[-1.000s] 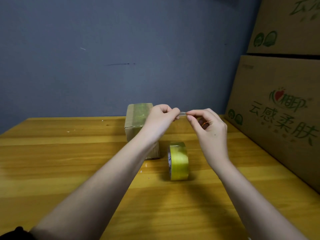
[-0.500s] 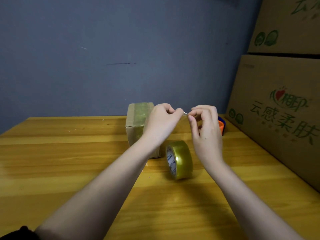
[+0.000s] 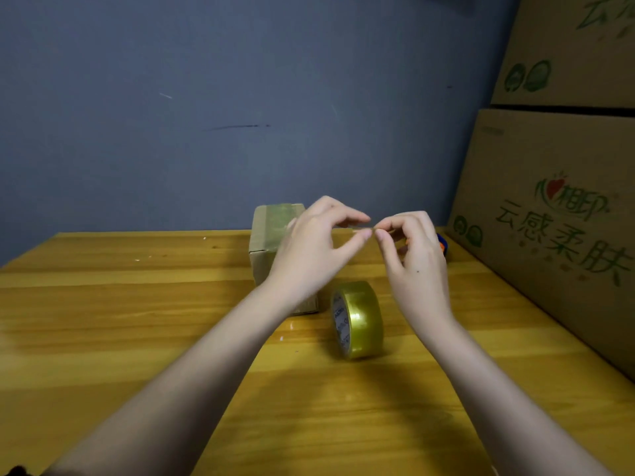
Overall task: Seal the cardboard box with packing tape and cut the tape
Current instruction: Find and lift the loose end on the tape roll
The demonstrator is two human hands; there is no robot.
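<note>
The left hand (image 3: 309, 250) and right hand (image 3: 414, 250) pinch a tiny bit of tape (image 3: 364, 229) between them, above the table (image 3: 137, 321). The box (image 3: 271, 231) sits behind, the tape roll (image 3: 359, 319) on its edge in front. The sticky bit could cling to the fingers, or the roll could roll away if bumped.

Wooden table (image 3: 103, 338), yellow-brown planks, glossy. Toward the far edge, a small cardboard box (image 3: 271, 242) with taped top; just beside it, nearer the front edge, a roll of packing tape (image 3: 359, 319) standing on its rim. Along the right edge, large printed cartons (image 3: 549, 235), stacked.
</note>
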